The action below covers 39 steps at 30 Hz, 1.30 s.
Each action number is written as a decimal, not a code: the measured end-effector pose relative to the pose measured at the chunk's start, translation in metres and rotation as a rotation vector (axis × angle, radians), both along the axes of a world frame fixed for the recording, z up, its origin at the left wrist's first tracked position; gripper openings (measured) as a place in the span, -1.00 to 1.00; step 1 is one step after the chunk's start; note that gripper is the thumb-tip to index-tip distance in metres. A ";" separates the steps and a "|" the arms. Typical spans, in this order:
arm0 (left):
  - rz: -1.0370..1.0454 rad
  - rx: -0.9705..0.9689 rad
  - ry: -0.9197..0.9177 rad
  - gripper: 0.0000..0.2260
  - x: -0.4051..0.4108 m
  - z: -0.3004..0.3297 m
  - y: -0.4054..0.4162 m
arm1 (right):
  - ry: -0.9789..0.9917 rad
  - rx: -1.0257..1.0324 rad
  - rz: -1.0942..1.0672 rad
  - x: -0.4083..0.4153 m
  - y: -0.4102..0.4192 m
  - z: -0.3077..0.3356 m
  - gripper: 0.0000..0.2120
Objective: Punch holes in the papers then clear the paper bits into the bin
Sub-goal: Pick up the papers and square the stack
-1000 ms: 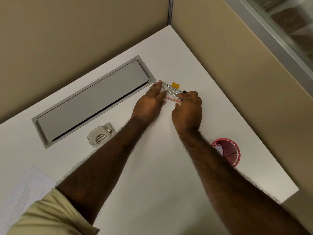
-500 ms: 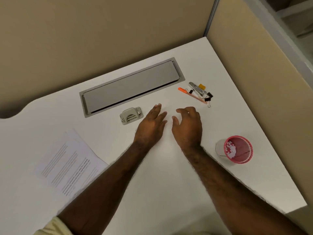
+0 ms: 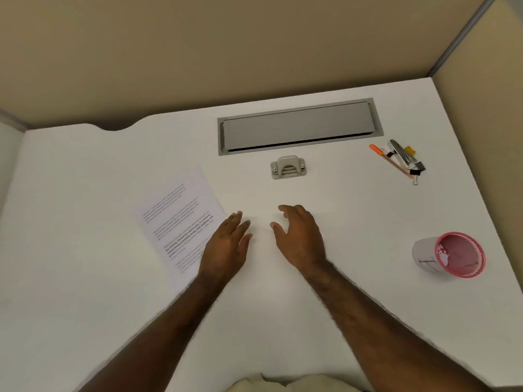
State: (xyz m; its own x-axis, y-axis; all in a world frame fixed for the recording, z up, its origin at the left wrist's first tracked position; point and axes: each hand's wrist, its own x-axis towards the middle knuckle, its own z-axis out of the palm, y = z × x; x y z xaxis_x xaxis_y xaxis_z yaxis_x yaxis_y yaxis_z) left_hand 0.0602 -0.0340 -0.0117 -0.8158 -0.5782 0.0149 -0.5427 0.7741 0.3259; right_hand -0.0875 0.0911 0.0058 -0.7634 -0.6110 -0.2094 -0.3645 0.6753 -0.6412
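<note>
Neither hand holds anything: the left hand (image 3: 226, 247) hovers palm-down with fingers stretched flat, its outer edge over the near right side of the papers (image 3: 178, 222), and the right hand (image 3: 300, 236) is beside it, fingers loosely curled and empty. Between the two hands lies a narrow strip of bare white table (image 3: 85, 292).

The papers lie tilted left of the table's middle, well clear of the left edge. The hole punch (image 3: 288, 167) stands beyond the hands toward the far edge, just in front of the grey cable hatch (image 3: 297, 127) — apart from both it and the hands. The pink bin (image 3: 455, 256) stands close to the right edge, tipped toward the camera so its mouth shows, with white bits stuck inside. Near the far right corner a small heap gathers: an orange pen (image 3: 389, 159), a stapler (image 3: 402, 152) and binder clips (image 3: 417, 169).

Open table spreads wide along the left side and the near edge, and also between the right hand and the bin.
</note>
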 end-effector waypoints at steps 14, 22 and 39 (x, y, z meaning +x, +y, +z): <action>0.189 0.022 -0.027 -0.53 0.132 -0.015 -0.056 | -0.061 0.160 0.192 0.084 -0.056 -0.004 -0.47; 0.127 0.105 -0.096 -0.50 0.152 -0.026 -0.068 | -0.136 0.267 0.114 0.097 -0.084 -0.010 -0.31; 0.186 0.285 -0.141 -0.47 0.152 -0.022 -0.072 | -0.483 0.358 -0.071 0.080 -0.120 -0.040 -0.12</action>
State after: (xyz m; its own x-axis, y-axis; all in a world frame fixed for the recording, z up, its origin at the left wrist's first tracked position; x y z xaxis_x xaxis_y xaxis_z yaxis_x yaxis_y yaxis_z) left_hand 0.2118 -0.1061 -0.0334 -0.6791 -0.6813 -0.2731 -0.7203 0.5470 0.4266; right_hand -0.0079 -0.0291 -0.0343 -0.5672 -0.3899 -0.7255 -0.0353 0.8916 -0.4515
